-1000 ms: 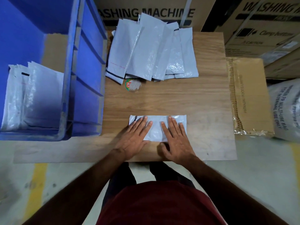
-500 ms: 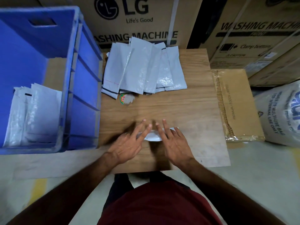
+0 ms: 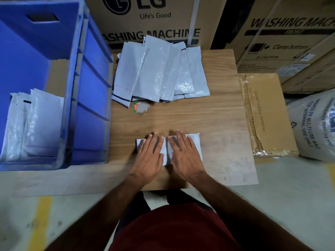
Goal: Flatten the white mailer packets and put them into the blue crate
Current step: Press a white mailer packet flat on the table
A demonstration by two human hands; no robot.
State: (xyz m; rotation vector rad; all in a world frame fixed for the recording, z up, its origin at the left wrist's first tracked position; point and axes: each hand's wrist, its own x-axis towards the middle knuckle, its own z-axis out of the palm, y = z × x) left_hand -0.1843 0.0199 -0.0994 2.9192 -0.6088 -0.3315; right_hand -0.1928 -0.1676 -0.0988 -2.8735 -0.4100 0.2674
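Left hand (image 3: 150, 154) and right hand (image 3: 184, 153) both flat, palms down, fingers straight and spread, side by side on one white packet (image 3: 194, 140) near the front edge of the wooden tabletop (image 3: 223, 124); nothing gripped, only pressed. Packet lying lengthwise across, left corner poking out past the left hand, right end showing past the right hand, strip of white visible between the two hands. Loose pile of white packets (image 3: 157, 73) fanned and overlapping at the back of the tabletop, leaning toward the cardboard box behind; well apart from the pressed packet. Small round sticker or lid (image 3: 140, 107) with red and green print just in front of the pile, partly tucked under its front edge; exact item too blurred to tell. Blue crate (image 3: 90, 87) just left of the tabletop, touching its side, with several white packets standing upright (image 3: 36, 124) along its near left inner corner. LG washing machine boxes (image 3: 154, 17) at the back. Flattened brown carton (image 3: 266, 113) just beside the tabletop's right edge, white woven sack (image 3: 313, 124) further right. Dark red shirt (image 3: 174, 227) at bottom of view.
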